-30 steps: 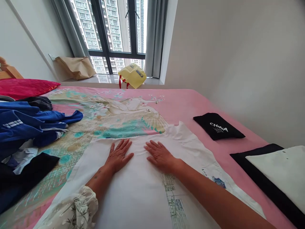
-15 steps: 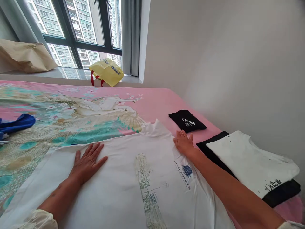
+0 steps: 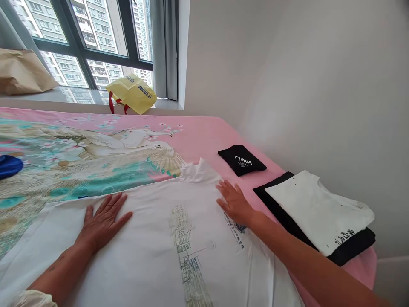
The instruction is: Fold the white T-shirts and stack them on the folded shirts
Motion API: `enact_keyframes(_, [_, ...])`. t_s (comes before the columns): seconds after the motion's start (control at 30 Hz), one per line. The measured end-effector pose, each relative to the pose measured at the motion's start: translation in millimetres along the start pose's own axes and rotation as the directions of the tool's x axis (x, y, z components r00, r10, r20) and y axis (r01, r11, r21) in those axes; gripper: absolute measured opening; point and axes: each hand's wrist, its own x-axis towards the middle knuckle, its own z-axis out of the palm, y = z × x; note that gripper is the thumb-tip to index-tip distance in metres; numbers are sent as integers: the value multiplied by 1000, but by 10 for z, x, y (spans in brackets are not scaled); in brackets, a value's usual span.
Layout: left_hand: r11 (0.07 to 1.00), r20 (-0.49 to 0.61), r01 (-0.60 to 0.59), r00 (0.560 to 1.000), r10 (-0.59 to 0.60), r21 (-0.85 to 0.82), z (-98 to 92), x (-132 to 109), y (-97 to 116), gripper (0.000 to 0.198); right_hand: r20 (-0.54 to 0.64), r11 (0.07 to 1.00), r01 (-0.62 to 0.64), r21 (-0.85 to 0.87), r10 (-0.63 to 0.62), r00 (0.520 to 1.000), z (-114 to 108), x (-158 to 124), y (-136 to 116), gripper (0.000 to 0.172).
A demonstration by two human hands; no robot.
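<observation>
A white T-shirt (image 3: 140,247) with a line-drawn building print and a small blue emblem lies spread on the bed, its collar pointing away from me. Flat on its upper left part rests my left hand (image 3: 104,221), fingers apart. My right hand (image 3: 234,202) lies by the shirt's shoulder near the collar, fingers stretched out, partly covering the emblem. Neither hand grips the cloth. Just beyond the right hand is a small folded black bundle (image 3: 243,160) with "CHINA" lettering.
To the right, a folded white shirt (image 3: 316,209) lies on a folded black garment (image 3: 358,247). A blue cloth (image 3: 9,166) is at the left edge. The patterned pink bedspread (image 3: 204,132) reaches the wall. A yellow bag (image 3: 134,94) and a brown paper bag (image 3: 25,72) stand by the window.
My right hand has shifted from the shirt's shoulder edge inward and toward me, now over the emblem. My left hand stays flat on the shirt. The view has turned slightly right.
</observation>
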Motion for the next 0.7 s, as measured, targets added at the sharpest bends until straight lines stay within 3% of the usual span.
enact_keyframes(0.07, [1000,7,2,1000,-3,14,-6,2,2,66,60,984,173,43,-175,983,109,-260,-54,56])
enact_keyframes(0.1, [1000,12,4,1000,-4,24,-12,3,4,66,78,986,155,54,-159,984,169,-380,-42,57])
enact_keyframes(0.17, [999,22,6,1000,-7,44,-27,5,11,66,93,999,-26,39,22,995,246,-564,43,57])
enact_keyframes(0.27, [997,19,11,1000,-12,79,-47,14,25,64,35,952,-305,-2,305,952,204,-729,133,57])
enact_keyframes(0.33, [995,16,9,1000,-11,99,-55,20,34,62,-18,965,-264,6,264,964,127,-824,70,58])
enact_keyframes(0.43, [993,26,8,1000,-12,118,-59,26,37,60,30,999,16,51,-17,999,102,-983,-83,59])
enact_keyframes(0.47, [992,28,11,1000,-15,122,-57,28,34,60,63,997,38,68,-43,997,127,-1032,-97,59])
enact_keyframes(0.6, [992,24,5,1000,-8,123,-29,40,2,61,97,981,-184,60,178,979,267,-1144,87,61])
enact_keyframes(0.7, [994,13,-4,1000,3,112,-4,48,-17,62,126,966,-253,51,246,961,250,-1141,198,61])
